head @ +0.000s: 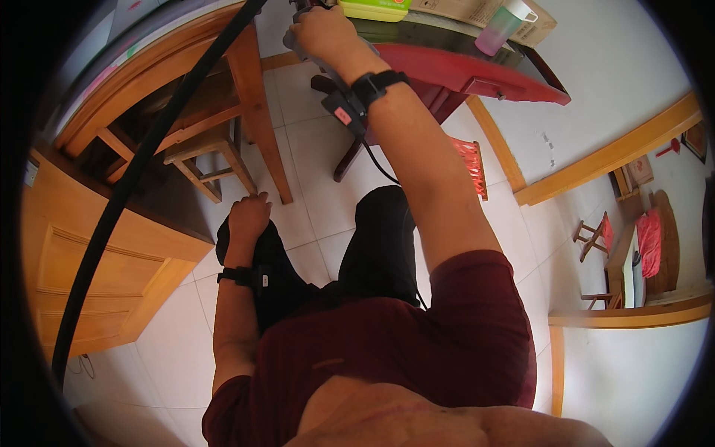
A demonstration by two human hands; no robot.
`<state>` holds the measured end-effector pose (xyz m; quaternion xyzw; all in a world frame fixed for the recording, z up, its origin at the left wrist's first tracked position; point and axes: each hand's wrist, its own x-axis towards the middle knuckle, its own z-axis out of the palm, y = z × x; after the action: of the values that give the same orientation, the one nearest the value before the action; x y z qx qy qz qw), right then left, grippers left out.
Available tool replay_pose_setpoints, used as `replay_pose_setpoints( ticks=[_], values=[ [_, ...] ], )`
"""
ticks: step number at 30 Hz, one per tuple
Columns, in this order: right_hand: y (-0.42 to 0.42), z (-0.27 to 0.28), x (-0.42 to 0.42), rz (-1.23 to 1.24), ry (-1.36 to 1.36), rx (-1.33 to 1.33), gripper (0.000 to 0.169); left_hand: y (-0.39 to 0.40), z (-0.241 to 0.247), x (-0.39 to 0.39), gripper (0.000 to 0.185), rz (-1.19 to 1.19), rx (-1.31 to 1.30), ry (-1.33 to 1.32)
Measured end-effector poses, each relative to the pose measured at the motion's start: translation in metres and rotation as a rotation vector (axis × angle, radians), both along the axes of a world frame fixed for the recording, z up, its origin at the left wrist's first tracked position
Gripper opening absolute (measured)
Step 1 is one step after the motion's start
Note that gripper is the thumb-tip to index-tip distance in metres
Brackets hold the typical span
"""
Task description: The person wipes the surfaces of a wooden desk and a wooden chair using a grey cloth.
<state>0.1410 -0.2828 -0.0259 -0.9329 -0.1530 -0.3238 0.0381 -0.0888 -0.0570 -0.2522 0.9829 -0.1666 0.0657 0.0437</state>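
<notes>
My right hand [327, 33] is stretched out to the top of the view, its fingers curled over a grey cloth [296, 47] beside the red table [424, 64]. Part of the cloth hangs along my wrist. My left hand [250, 217] is low at the left, over my black-trousered knee, near the legs of a wooden stool [223, 151]; its palm is hidden and I see nothing in it. Close to my right hand, a green and yellow plastic container [375, 10] stands on the table's dark top. A green and purple bottle [499, 31] stands farther right.
Cardboard boxes [463, 12] lie behind the bottle. A wooden table [246, 72] stands at the left above the stool, with a wooden door [100, 279] below it. A folding stool with red straps [470, 162] is under my right arm. A black cable [151, 134] crosses the left side.
</notes>
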Motion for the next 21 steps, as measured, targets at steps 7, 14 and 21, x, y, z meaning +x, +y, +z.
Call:
replay_pose_setpoints(
  ticks=[7, 14, 21],
  values=[
    [-0.006, 0.029, -0.039, 0.106, 0.150, 0.116, 0.042, 0.007, -0.002, -0.002, 0.020, -0.002, -0.038, -0.042],
    [-0.025, 0.015, -0.125, 0.064, -0.134, -0.060, 0.051, 0.032, 0.000, 0.001, 0.033, -0.001, -0.247, 0.194],
    [-0.019, 0.032, -0.097, -0.055, 0.120, -0.238, 0.062, 0.018, 0.011, 0.058, 0.037, -0.204, -0.334, 0.588]
  ],
)
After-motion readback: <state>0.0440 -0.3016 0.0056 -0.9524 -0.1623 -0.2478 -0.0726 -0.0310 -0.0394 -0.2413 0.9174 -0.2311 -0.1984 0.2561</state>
